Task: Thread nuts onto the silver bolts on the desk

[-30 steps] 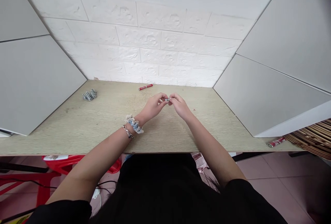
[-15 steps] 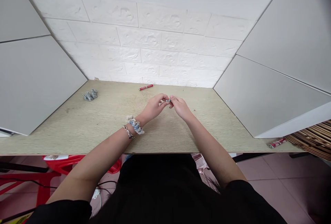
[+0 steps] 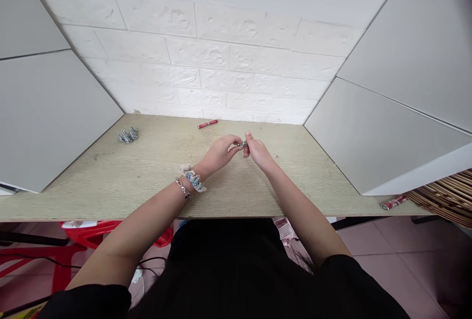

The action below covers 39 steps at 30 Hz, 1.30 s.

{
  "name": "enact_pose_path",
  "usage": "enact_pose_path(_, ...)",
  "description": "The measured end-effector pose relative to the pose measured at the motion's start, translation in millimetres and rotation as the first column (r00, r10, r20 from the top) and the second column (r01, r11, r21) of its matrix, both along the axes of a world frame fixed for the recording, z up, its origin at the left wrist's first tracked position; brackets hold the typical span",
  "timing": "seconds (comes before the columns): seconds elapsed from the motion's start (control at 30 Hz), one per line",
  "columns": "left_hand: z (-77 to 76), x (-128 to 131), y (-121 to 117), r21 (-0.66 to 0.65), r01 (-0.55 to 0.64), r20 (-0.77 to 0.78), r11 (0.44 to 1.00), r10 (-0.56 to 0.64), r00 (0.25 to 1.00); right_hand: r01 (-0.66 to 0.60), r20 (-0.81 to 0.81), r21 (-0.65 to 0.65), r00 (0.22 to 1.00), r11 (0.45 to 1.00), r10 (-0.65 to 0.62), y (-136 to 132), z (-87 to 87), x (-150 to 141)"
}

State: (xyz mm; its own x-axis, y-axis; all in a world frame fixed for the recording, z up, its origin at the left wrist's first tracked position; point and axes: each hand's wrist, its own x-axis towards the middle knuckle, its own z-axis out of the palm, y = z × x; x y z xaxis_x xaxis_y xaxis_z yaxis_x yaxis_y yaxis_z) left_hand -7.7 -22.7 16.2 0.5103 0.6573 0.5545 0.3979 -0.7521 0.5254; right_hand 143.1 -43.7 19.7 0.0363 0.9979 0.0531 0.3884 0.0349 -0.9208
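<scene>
A small silver bolt is held sideways between my two hands, just above the desk. The thumb and forefinger of my left hand pinch its left end. At the other end, the curled fingers of my right hand press against the bolt, with the thumb raised off it. There seems to be a wider piece, perhaps a nut or washer, near the right fingers, too small to make out. Far to the left on the desk lies a cluster of several silver bolts.
The wooden desk ends at a white brick-patterned wall. Grey panels flank both sides. A red tube lies at the back, another red tube at the right front by a woven item. A red stool stands below.
My right thumb has lifted away from the bolt and now points up, showing more of the bolt's right end. My left hand keeps its pinch almost unmoved.
</scene>
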Motion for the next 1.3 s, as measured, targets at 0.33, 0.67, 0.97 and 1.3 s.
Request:
enact_pose_path(0.33,1.9,-3.5,5.9,-0.072,-0.073,-0.018,0.995,0.072,0.997,-0.02,-0.037,0.082,0.999,0.996,0.023,3.1,-7.6,-4.1)
enact_pose_path(0.67,1.3,-2.6,13.8,-0.473,0.069,0.285,0.878,0.079,0.955,-0.019,-0.135,0.209,0.99,0.978,0.048,2.4,-6.5,-6.2)
enact_pose_path(0.97,2.0,-0.6,6.3,-0.336,0.086,0.265,0.938,0.006,0.964,-0.046,-0.024,0.01,0.999,0.999,0.046,-4.0,2.1,-2.8)
enact_pose_path(1.3,6.0,-1.6,0.4,-0.181,0.024,0.107,0.983,-0.004,0.994,-0.046,-0.066,-0.031,0.997,0.998,0.044,-1.1,1.3,0.0)
